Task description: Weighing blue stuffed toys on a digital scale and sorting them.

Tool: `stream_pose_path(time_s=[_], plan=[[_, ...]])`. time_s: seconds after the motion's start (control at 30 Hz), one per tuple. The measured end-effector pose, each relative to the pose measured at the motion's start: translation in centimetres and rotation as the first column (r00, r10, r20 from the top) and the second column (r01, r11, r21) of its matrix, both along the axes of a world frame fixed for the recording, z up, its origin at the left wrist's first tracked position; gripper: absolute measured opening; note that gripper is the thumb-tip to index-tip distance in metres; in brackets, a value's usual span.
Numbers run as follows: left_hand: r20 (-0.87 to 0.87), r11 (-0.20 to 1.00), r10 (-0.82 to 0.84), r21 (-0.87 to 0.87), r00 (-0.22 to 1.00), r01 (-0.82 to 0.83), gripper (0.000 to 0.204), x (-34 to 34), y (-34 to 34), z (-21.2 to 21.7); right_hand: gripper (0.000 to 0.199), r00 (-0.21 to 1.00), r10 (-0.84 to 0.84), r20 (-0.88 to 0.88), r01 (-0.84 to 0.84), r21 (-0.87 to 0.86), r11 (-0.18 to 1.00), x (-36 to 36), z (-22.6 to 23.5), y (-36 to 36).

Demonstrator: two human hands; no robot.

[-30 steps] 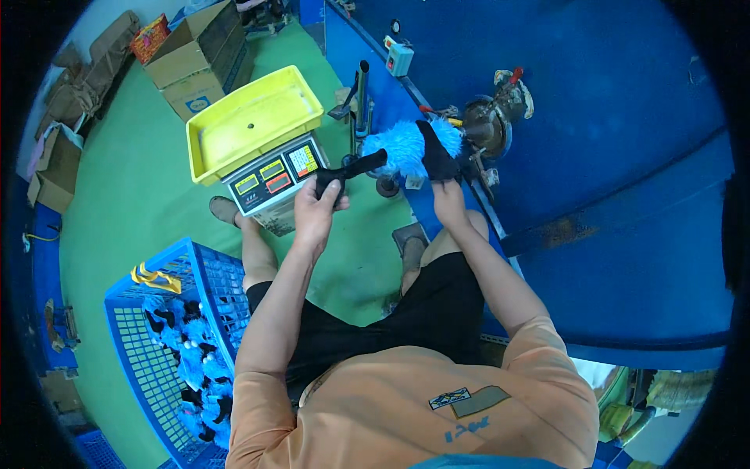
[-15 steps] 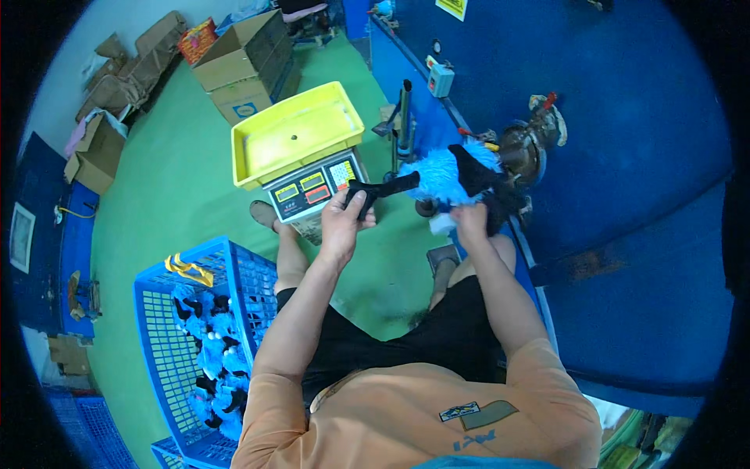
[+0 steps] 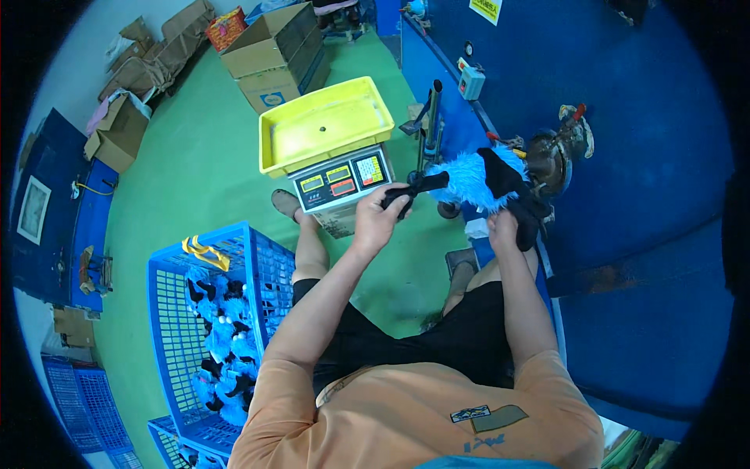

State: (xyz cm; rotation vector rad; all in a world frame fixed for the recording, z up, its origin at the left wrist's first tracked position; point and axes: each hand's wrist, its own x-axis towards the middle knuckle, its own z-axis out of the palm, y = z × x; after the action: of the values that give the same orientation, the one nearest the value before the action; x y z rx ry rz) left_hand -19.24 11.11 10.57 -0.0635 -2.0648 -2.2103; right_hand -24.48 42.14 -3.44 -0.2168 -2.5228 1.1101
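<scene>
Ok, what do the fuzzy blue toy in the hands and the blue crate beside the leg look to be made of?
Blue plush toy: seemingly synthetic fur, shaggy matte pile with fuzzy edges, plus black fabric parts held by the left hand and right hand. Blue crate: probably rigid moulded plastic, with a regular lattice wall and a slight sheen.

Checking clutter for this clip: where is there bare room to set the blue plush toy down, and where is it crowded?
The yellow tray on the scale is bare but for a small speck. Open green floor lies between the cardboard boxes and the blue crate. The crate is crowded with plush pieces. Both hands, left hand and right hand, grip the blue plush toy.
</scene>
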Motion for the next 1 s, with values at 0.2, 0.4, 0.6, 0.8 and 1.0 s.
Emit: stream_pose_path(time_s=[0.2,0.4,0.6,0.8,1.0], plan=[[-0.063,0.986,0.088,-0.14,0.994,-0.096,0.02,0.1,0.4,-0.4,0.029,1.0,0.009,0.011,-0.009,0.009,1.0,0.2,0.0,-0.2],[-0.075,0.98,0.02,-0.196,0.997,-0.035,0.025,0.1,-0.4,-0.8,0.029,1.0,0.006,0.021,-0.006,0.009,1.0,0.7,0.1,-0.3],[-0.133,0.937,0.079,-0.328,0.988,-0.119,0.02,-0.6,-0.4,-0.9,0.03,0.999,0.014,0.033,-0.014,0.005,1.0,0.5,0.2,-0.6],[-0.098,0.954,0.142,-0.25,0.985,-0.162,0.016,-0.8,0.4,-0.2,0.03,0.999,0.02,0.04,-0.02,0.003,1.0,0.5,-0.2,-0.7],[0.063,0.999,0.046,-0.018,0.997,-0.045,0.021,-0.9,0.4,0.4,0.03,0.999,0.009,0.035,-0.01,0.023,1.0,-0.2,-0.4,-0.2]])
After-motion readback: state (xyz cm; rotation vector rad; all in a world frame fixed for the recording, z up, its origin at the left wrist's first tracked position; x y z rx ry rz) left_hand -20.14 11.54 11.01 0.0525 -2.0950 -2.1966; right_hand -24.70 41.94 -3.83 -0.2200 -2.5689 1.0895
